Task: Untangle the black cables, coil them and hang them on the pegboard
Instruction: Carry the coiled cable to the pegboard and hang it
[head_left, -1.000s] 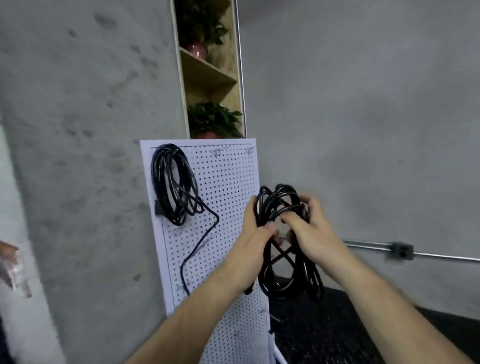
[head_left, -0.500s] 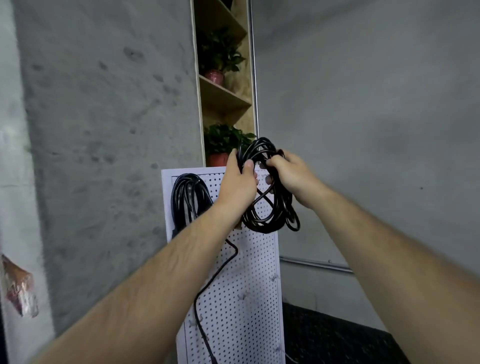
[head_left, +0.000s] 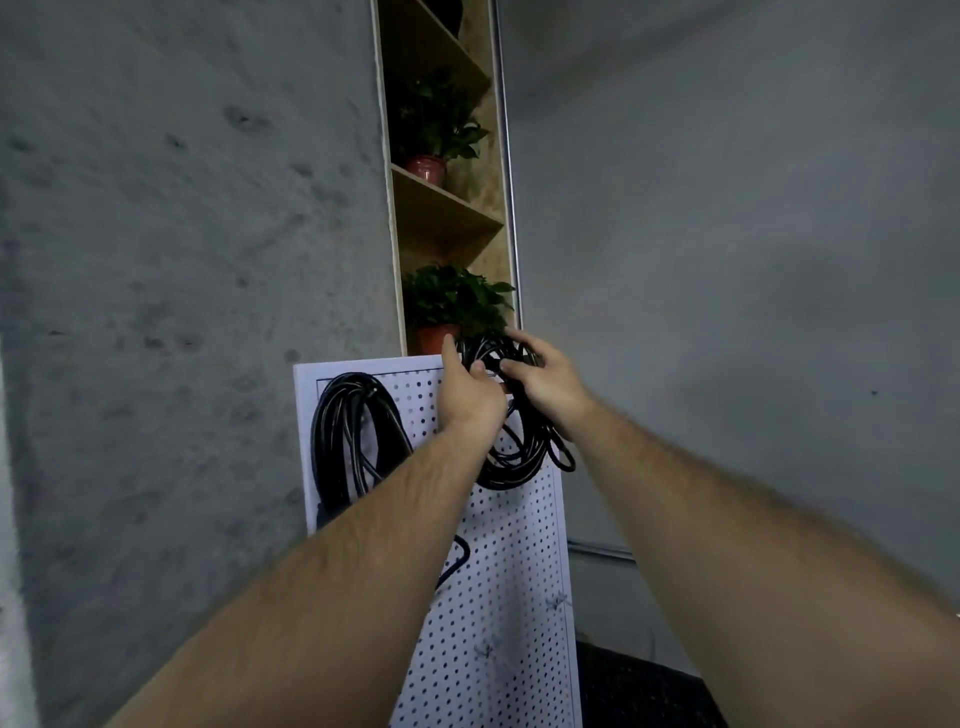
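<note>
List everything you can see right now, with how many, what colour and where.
Pegboard: one, white, in front of the grey wall.
Hung cable coil: one, black, pegboard's upper left.
Held cable coil: one, black, at the pegboard's top right.
Potted plants: two, green in reddish pots, on the wooden shelf above.
Left hand: one, grips the held coil's top.
Right hand: one, grips the same coil.

Your left hand (head_left: 470, 400) and right hand (head_left: 545, 387) cover the top of the coil (head_left: 524, 457), so any peg behind the grip is hidden. Left of it, your left forearm (head_left: 363, 545) hides the lower loops of the hung cable (head_left: 348, 436). Below, the pegboard (head_left: 509, 571) runs off frame.
</note>
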